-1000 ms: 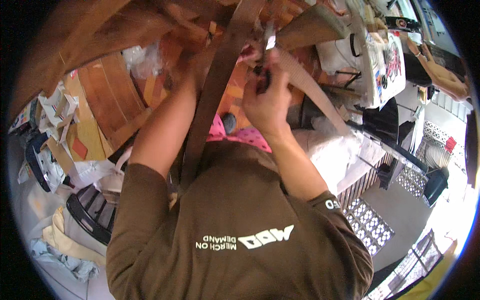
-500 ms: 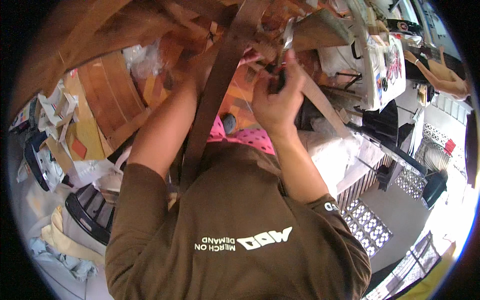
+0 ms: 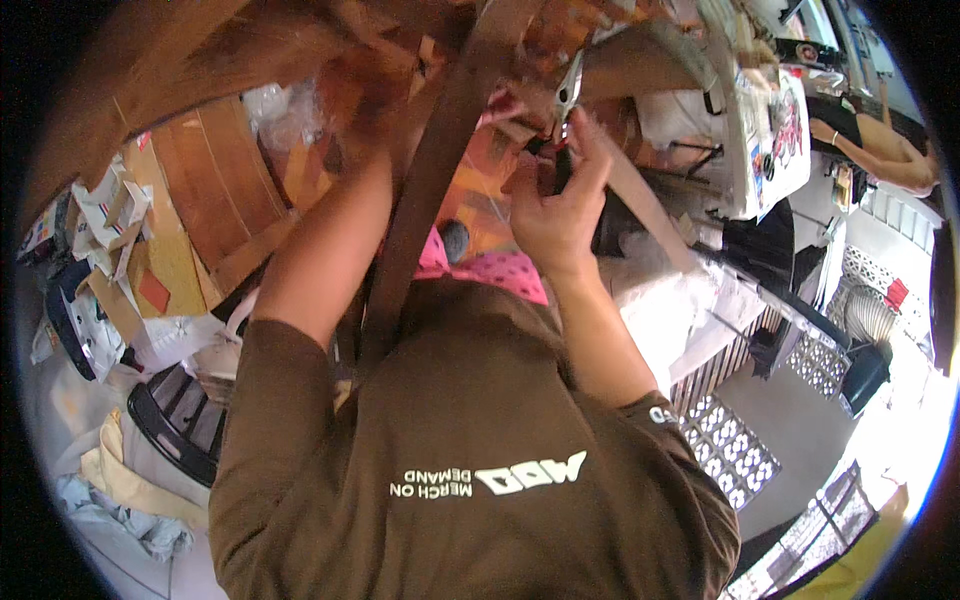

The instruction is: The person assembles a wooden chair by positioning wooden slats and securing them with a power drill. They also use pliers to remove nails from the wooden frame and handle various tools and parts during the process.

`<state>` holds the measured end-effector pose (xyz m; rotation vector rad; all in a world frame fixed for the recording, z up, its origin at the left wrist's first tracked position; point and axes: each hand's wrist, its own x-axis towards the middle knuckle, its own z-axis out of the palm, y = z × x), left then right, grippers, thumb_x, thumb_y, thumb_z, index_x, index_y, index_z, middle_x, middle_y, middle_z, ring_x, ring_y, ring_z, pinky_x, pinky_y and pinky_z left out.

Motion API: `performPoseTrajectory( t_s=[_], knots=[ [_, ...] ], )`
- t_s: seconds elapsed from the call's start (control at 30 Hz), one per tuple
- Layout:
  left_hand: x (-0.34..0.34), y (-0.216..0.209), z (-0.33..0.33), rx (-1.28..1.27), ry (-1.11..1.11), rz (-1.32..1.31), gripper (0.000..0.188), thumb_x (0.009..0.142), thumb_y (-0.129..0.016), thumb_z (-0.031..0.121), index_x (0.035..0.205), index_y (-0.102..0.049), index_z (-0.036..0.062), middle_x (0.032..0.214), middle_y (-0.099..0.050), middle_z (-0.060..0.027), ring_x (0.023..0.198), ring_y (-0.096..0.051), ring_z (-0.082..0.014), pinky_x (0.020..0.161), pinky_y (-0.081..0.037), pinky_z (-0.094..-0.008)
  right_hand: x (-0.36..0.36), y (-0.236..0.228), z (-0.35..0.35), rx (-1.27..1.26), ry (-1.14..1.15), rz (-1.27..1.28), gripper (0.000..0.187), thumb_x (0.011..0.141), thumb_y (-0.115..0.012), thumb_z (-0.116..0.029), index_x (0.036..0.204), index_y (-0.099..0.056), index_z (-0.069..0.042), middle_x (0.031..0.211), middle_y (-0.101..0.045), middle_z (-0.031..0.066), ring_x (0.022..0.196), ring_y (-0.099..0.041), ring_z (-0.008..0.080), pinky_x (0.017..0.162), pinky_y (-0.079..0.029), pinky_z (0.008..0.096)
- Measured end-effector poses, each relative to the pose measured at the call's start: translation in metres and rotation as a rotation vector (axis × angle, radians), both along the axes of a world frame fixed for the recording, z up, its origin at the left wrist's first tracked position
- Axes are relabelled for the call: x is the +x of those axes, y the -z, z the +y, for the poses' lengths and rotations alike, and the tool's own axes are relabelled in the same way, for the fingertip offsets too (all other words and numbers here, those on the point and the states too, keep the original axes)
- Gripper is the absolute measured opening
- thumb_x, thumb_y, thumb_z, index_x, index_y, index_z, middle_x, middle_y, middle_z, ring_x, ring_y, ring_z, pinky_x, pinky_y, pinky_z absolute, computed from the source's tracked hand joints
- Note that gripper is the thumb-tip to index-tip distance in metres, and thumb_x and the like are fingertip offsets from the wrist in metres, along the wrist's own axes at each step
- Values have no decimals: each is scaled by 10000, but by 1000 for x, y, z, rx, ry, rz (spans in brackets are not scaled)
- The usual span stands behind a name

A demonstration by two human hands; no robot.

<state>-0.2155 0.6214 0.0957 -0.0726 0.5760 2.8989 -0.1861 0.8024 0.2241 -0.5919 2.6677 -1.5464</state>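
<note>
My right hand (image 3: 560,215) is closed around the dark and red handles of a pair of pliers (image 3: 570,85), with the silver jaws pointing up and away from me. A dark brown wooden bar (image 3: 430,190) runs slantwise between my forearms. My left hand (image 3: 503,106) reaches behind that bar; only some of its fingers show, blurred, beside the wood near the pliers. What those fingers touch is hidden. Another wooden piece (image 3: 640,200) slants down to the right of my right hand.
Below my hands lie pink dotted fabric (image 3: 500,275) and a small grey round thing (image 3: 453,241). Clear plastic (image 3: 285,115) and wooden panels (image 3: 215,180) are at the left. A white table (image 3: 775,150) stands at the right, with another person's arm (image 3: 875,155) beyond it.
My right hand has shifted slightly, and the pliers' jaws have come down a little and show more plainly. My left arm stays nearly in place.
</note>
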Motion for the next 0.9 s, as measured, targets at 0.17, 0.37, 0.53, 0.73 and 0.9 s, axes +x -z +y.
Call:
performPoseTrajectory(
  t_s=[0.17, 0.37, 0.53, 0.73, 0.9],
  knots=[
    [8, 0, 0, -3, 5, -24, 354, 996, -541, 195, 1268, -570, -29, 1120, -639, -140, 1001, -626, -263, 936, -523, -397, 8, 18, 23, -145, -16, -518, 300, 926, -700, -163, 1104, -522, 1, 961, -615, 89, 803, -635, 169, 738, -534, 304],
    [6, -1, 1, -11, 25, -32, 352, 995, -541, 192, 1268, -570, -28, 1113, -639, -137, 991, -626, -261, 927, -525, -393, 3, 42, 32, -432, -14, -943, 177, 989, -621, -173, 1023, -542, -19, 833, -609, 45, 738, -620, 136, 695, -547, 309],
    [11, -3, 0, -29, 24, -40, 351, 995, -541, 190, 1269, -570, -27, 1108, -640, -134, 983, -626, -258, 920, -526, -389, 5, 36, 28, -535, -51, -1077, 146, 1011, -569, -145, 1064, -504, -26, 855, -612, 71, 775, -649, 188, 739, -574, 355],
    [8, -3, -3, -50, 36, -45, 349, 994, -542, 187, 1269, -570, -26, 1101, -640, -131, 974, -625, -256, 911, -527, -384, -5, 40, 25, -759, -179, -1195, 155, 1034, -505, -146, 1135, -456, -39, 910, -618, 116, 840, -655, 251, 774, -574, 428],
    [8, -4, -4, -61, 36, -55, 348, 994, -542, 184, 1270, -571, -26, 1096, -640, -129, 965, -625, -254, 904, -528, -380, -31, 44, 17, -864, -307, -1242, 151, 1037, -495, -168, 1139, -455, -64, 904, -621, 121, 868, -656, 267, 771, -576, 446]
  ],
)
